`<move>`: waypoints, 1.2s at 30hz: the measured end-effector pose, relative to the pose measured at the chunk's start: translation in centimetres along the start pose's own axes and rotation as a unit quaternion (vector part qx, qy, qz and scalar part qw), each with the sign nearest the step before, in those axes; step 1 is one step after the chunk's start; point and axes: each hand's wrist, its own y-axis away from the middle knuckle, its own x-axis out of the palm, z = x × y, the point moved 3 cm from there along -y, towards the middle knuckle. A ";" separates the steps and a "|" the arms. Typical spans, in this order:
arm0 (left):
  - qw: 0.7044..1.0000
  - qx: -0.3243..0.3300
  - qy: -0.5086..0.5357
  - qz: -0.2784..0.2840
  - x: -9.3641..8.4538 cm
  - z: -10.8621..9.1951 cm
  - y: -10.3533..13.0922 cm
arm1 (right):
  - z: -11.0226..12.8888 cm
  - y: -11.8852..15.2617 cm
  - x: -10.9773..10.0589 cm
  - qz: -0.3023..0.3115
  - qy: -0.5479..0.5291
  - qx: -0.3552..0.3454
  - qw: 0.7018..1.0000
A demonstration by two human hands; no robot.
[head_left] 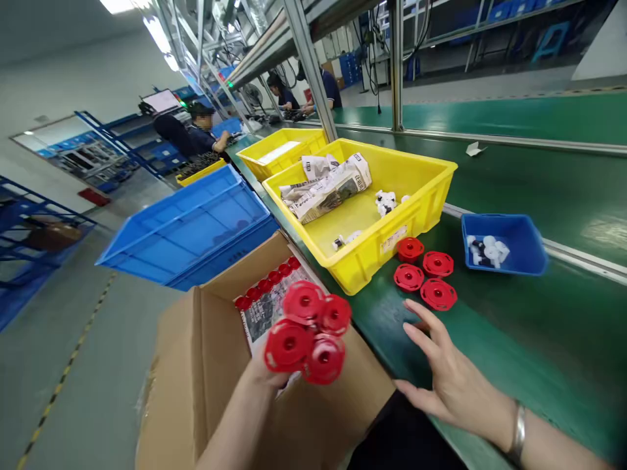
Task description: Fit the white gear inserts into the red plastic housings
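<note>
My left hand (267, 365) is closed around a cluster of several red plastic spools (289, 344), which it holds above an open cardboard box (196, 365). Their flanged, holed ends face me, and they hide most of its fingers. Inside the box, a row of red parts (264, 286) lies along the far side beside printed newspaper (267, 318). Over the green work surface, my right hand (453, 382) is open, fingers spread, holding nothing. Just beyond its fingertips, several more red spools (438, 294) stand grouped on the surface.
A yellow bin (431, 202) holds newspaper and small white-and-black parts; another yellow bin (313, 138) stands behind it. The small blue tray (536, 258) at right contains similar parts. Blue crates (196, 222) sit left of the box. People (208, 134) work farther along the line.
</note>
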 end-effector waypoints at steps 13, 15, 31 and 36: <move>0.920 -0.123 0.010 0.373 20.5 9.3 6.5 | 0.1 5.5 -7.4 -0.005 0.026 0.163 0.986; 0.912 -0.136 0.006 0.388 21.9 10.3 6.6 | -0.9 6.8 -8.0 -0.012 0.022 0.193 0.981; 0.911 0.064 -0.130 0.386 20.2 9.7 4.7 | -4.0 4.8 -9.4 0.056 0.000 0.198 0.979; 0.901 0.248 -0.227 0.273 16.9 8.4 4.1 | -5.6 2.5 -9.1 0.111 0.157 0.207 0.959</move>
